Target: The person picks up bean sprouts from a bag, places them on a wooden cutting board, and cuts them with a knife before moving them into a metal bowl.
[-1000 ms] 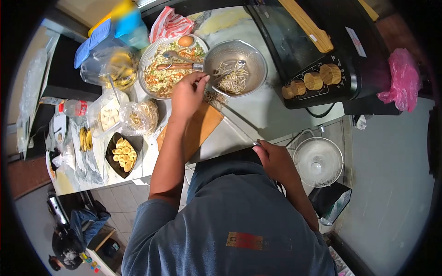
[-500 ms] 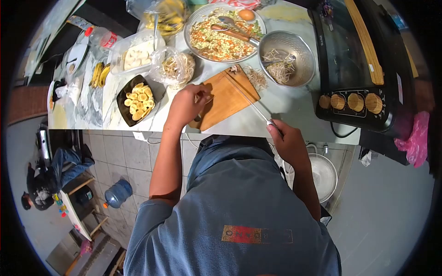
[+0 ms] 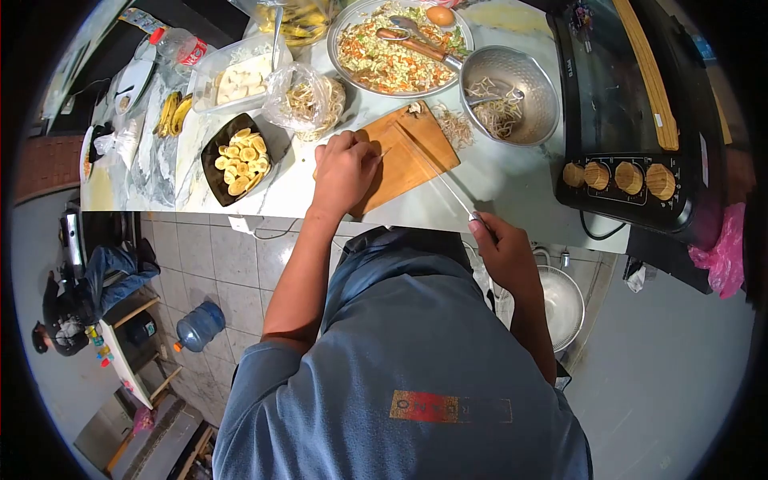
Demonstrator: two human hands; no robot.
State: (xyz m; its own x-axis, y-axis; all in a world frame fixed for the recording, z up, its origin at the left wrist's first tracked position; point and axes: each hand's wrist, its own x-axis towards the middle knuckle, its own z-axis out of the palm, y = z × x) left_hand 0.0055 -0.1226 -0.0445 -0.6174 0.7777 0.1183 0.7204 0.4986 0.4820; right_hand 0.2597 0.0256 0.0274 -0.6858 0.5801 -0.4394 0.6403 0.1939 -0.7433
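Observation:
My right hand (image 3: 504,250) is closed around the handle of a long thin knife (image 3: 453,190). Its blade slants up and left across the wooden cutting board (image 3: 418,172). On the board's left side rests my left hand (image 3: 346,170), fingers curled and pressed together; whatever lies under them is hidden. A small pale scrap (image 3: 415,109) sits at the board's far corner, and bean sprouts (image 3: 454,128) are scattered beside its right edge. Just beyond my left hand stands a clear plastic bag (image 3: 304,100) holding what looks like more sprouts.
A dark bowl of banana slices (image 3: 242,160) stands left, near a plastic tub (image 3: 210,94). Behind are a tray of chopped vegetables (image 3: 364,60) with an egg (image 3: 440,16) and a metal strainer bowl (image 3: 532,92). A black oven (image 3: 616,88) bounds the right. A person (image 3: 68,320) sits at far left.
My left hand has shifted right and slightly up, farther over the board, with its fingers turned more downward. My right hand keeps its grip on the knife. The whole view has tilted slightly.

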